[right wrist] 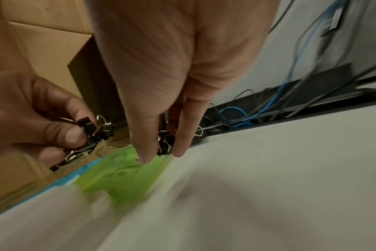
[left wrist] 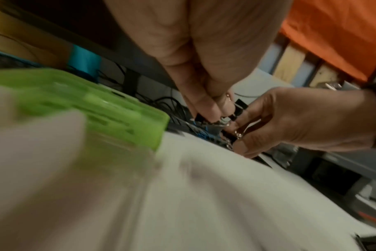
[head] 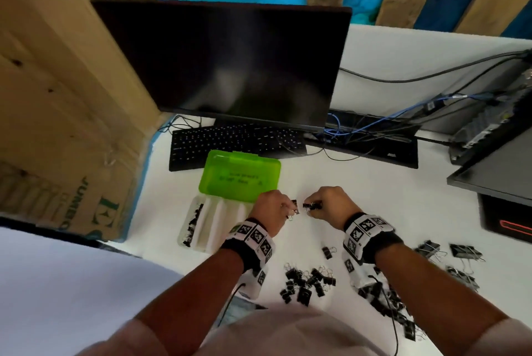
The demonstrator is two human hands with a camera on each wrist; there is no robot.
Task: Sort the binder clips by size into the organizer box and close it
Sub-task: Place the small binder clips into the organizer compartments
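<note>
The organizer box (head: 213, 220) lies open on the white desk, its green lid (head: 240, 180) thrown back toward the keyboard. Small black clips fill its leftmost compartment (head: 192, 224). Just right of the box, my left hand (head: 272, 211) pinches small binder clips (head: 294, 207), also seen in the right wrist view (right wrist: 94, 130). My right hand (head: 328, 203) faces it closely and pinches more small clips (head: 310, 206) between thumb and fingers (right wrist: 163, 141). Loose clips lie in a heap (head: 305, 280) near my body, and bigger ones (head: 449, 255) at the right.
A dark monitor (head: 230, 61) and black keyboard (head: 230, 144) stand behind the box. Tangled cables (head: 359, 131) and a computer case (head: 495, 113) fill the back right. Cardboard boxes (head: 57, 125) wall the left side.
</note>
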